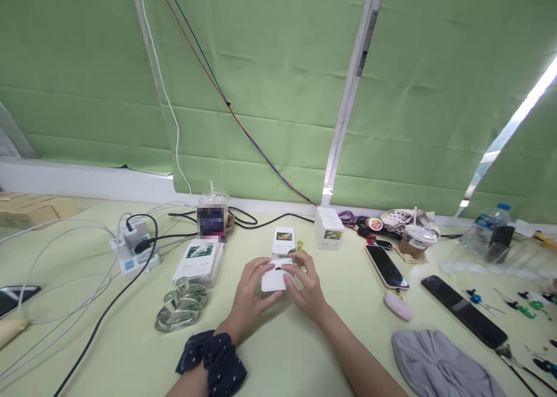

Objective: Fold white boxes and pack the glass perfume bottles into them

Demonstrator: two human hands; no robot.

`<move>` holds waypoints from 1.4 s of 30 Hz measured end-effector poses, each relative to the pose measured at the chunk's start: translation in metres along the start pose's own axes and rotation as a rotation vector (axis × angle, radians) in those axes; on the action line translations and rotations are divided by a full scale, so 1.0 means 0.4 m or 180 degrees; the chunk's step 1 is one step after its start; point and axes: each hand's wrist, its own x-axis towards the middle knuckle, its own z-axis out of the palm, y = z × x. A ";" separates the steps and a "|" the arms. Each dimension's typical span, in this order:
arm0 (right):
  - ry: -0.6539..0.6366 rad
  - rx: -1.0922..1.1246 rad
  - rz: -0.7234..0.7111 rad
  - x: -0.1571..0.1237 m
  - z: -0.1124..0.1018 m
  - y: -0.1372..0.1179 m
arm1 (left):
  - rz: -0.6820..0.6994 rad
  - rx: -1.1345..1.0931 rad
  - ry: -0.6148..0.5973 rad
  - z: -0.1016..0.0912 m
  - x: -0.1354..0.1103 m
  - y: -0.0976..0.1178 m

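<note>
A small white box [275, 280] with a dark notch on its upper side is held between my two hands. My left hand [250, 292] grips it from the left, fingers bent over the top edge and thumb near the bottom edge. On the other side, my right hand [310, 289] pinches it, thumb on the face. Just beyond my fingers lies another white box with a flower picture [284, 239]. Partly hidden by my right hand is a bottle with a gold cap [300, 247]. To the left are glass bottles with silver caps [183, 307].
A larger flower-print box [199, 263] is at left, by a power strip [134, 249] with trailing cables. White boxes [329, 230] stand at the back. Rightward lie a phone [386, 267], a pink pouch [397, 305], a drink cup [416, 241], a black phone [463, 311] and grey cloth [439, 362].
</note>
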 end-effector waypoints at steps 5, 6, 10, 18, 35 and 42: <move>-0.0201 0.0195 -0.0124 0.006 -0.006 -0.007 | -0.0123 -0.0135 0.0053 -0.001 0.003 -0.006; -0.0188 0.0219 -0.0057 0.006 -0.005 -0.007 | -0.0152 -0.0172 0.0078 0.000 0.003 -0.007; -0.0013 0.0352 0.0444 0.014 0.005 -0.004 | -0.0531 -0.0325 0.0265 0.006 -0.001 -0.007; -0.0069 0.0644 0.0992 0.071 0.011 0.006 | -0.0947 -0.0230 0.0160 0.028 -0.010 -0.021; -0.0165 0.1634 0.2188 0.078 0.032 0.046 | -0.0877 -0.0289 0.0009 0.024 -0.009 -0.014; 0.0082 0.1477 0.2166 0.073 0.043 0.038 | -0.0684 -0.0170 -0.0133 0.019 0.000 -0.011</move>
